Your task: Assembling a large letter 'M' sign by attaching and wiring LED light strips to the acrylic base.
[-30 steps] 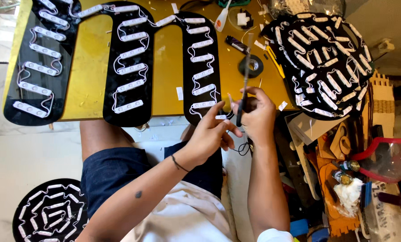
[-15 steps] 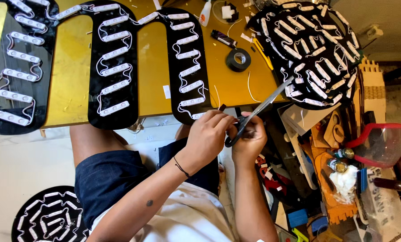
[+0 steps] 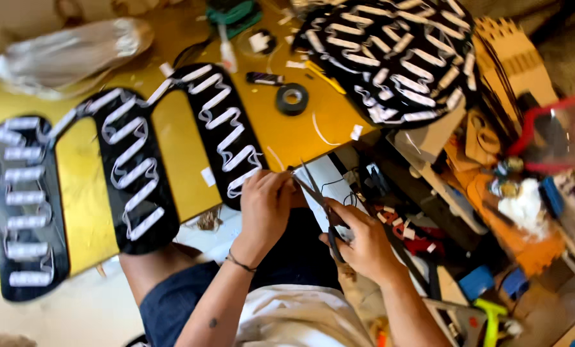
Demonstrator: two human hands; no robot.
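My left hand (image 3: 266, 207) pinches something small at the near end of a black letter-shaped panel (image 3: 226, 135) lined with white light modules and white wire. The panel lies on a yellow board (image 3: 178, 148). My right hand (image 3: 364, 243) grips dark scissors (image 3: 314, 191) by the handles. Their blades point up and left, with the tips right beside my left fingertips. What sits between my left fingers is too small to tell. My legs in dark shorts are below the hands.
A black tape roll (image 3: 292, 98) and a dark marker (image 3: 265, 78) lie on the yellow board. At the back right sits a round black panel (image 3: 396, 58) with several modules. Cluttered bins of parts (image 3: 493, 212) and a green-handled tool (image 3: 491, 318) fill the right side.
The view has swung and tilted. The scissors have turned from pointing up and right to pointing up and left, toward my left fingertips. Both hands stay close together.
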